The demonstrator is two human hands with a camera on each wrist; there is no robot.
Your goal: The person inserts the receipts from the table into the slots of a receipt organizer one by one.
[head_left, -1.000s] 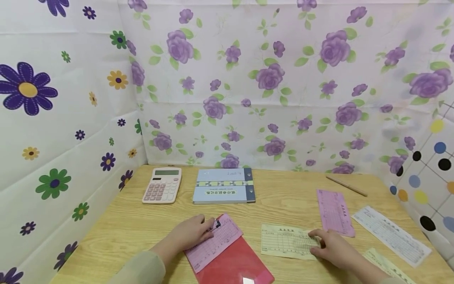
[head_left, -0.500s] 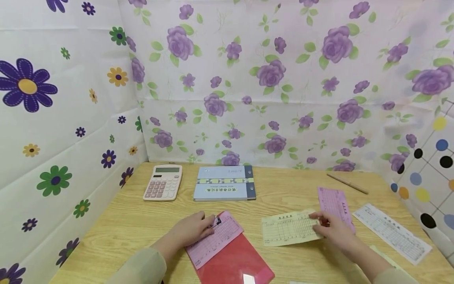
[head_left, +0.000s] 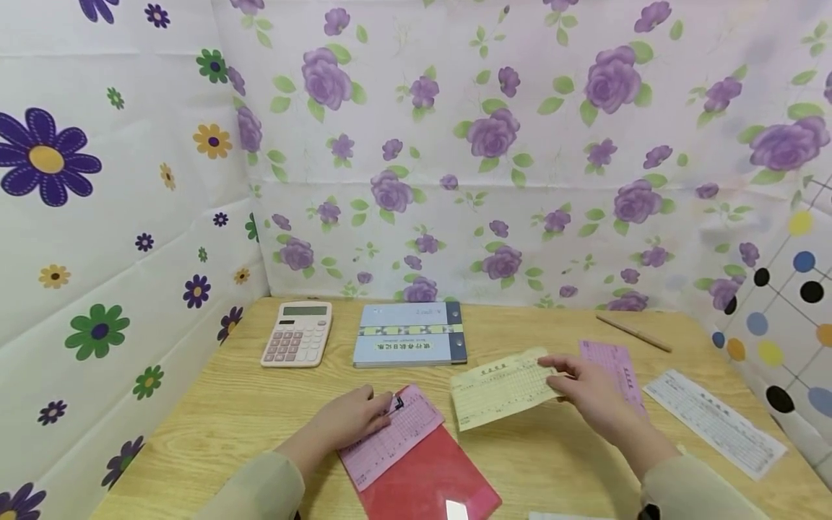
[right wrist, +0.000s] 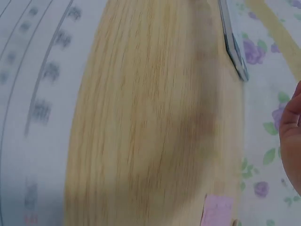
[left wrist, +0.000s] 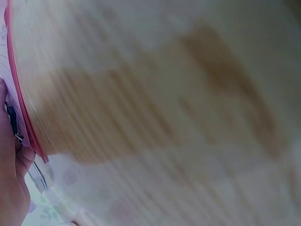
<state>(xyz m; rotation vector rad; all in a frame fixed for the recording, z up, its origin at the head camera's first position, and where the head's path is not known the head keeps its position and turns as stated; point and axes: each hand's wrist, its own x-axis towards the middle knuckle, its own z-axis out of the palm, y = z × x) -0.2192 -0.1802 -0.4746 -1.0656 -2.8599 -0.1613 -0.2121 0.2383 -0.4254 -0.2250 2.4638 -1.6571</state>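
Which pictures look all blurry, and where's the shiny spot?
Left wrist view: mostly smeared and hazy; right wrist view: fuzzy print on the white paper, a soft shadow on the table; head view: much clearer, with a white glare spot on the red board.

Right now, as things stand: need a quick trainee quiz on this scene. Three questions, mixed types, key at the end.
1. Which hand holds the yellow slip?
2. True or false: a pink slip lies on the red board.
3. Fill in: in the head view, the ___ lies just left of the blue book.

Key:
1. The right hand.
2. True.
3. calculator.
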